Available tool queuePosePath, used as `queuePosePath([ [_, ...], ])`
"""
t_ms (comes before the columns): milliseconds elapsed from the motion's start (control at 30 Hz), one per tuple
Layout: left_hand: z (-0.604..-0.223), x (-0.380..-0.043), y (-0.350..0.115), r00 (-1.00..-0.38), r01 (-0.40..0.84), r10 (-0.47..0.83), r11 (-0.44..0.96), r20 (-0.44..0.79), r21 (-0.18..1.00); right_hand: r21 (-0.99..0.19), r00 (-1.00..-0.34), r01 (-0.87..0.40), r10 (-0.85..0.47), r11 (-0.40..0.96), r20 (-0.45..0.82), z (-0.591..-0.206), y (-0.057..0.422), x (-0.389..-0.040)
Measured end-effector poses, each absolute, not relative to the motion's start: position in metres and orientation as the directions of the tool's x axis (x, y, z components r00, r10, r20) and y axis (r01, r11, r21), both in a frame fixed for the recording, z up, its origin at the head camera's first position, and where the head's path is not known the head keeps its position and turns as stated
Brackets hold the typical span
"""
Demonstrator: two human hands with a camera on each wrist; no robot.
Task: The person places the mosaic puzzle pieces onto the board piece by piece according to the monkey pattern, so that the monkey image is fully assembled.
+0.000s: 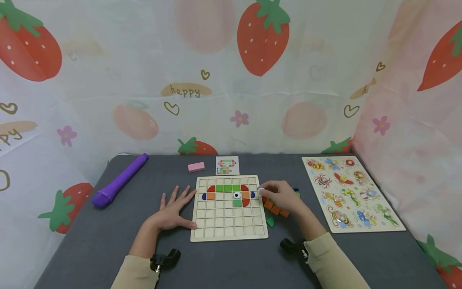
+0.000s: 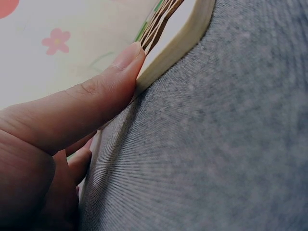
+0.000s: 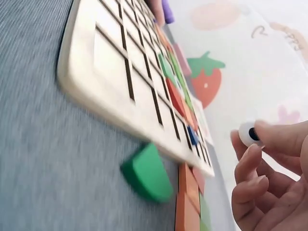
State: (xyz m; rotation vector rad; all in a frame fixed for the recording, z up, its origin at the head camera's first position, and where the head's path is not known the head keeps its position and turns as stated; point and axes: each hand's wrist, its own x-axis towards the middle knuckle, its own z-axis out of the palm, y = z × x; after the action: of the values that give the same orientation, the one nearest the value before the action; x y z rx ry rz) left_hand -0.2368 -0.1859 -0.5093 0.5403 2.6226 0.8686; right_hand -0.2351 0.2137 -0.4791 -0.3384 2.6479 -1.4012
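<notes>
Between thumb and fingers of the right hand (image 1: pixel 283 195), pinched together, sits a round white piece with a black dot (image 3: pixel 249 134), apparently awaiting placement; seating it calls for alignment with a free cell. Left of the grip, a pale wooden gridded board (image 1: pixel 229 221) holds coloured blocks (image 1: pixel 227 188); farther left, the left hand (image 1: pixel 173 212) touches its edge, fingers spread.

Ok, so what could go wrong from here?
The right hand pinches the small round eye piece between its fingertips, so it might slip and drop.

The orange blocks and green piece lie loose beside the grid board, near that hand, so a low wrist could scatter them.

The left hand touches the board's left edge; a careless push there could shift the board.
</notes>
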Motion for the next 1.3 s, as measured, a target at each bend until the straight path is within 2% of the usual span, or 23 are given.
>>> queuePosePath([
  [100, -0.51, -0.237, -0.187, -0.877, 0.25, 0.446, 0.743, -0.181, 0.62, -0.839, -0.965, -0.127, -0.261, 0.529, -0.019, -0.477, 0.205, -0.237],
  [467, -0.51, -0.235, -0.186, -0.874, 0.265, 0.457, 0.735, -0.167, 0.625, -0.906, -0.958, 0.042, -0.242, 0.42, -0.156, -0.47, 0.189, -0.24],
  [667, -0.509, -0.236, -0.187, -0.872, 0.264, 0.458, 0.737, -0.173, 0.622, -0.904, -0.957, -0.004, -0.263, 0.428, -0.121, -0.47, 0.176, -0.247],
  [900, -0.508, -0.237, -0.187, -0.871, 0.255, 0.453, 0.747, -0.19, 0.614, -0.908, -0.952, 0.017, -0.271, 0.419, -0.143, -0.476, 0.146, -0.261],
  [1300, -0.509, -0.238, -0.188, -0.871, 0.251, 0.45, 0.751, -0.195, 0.611, -0.803, -0.969, -0.083, -0.237, 0.59, -0.074, -0.489, 0.095, -0.272],
])
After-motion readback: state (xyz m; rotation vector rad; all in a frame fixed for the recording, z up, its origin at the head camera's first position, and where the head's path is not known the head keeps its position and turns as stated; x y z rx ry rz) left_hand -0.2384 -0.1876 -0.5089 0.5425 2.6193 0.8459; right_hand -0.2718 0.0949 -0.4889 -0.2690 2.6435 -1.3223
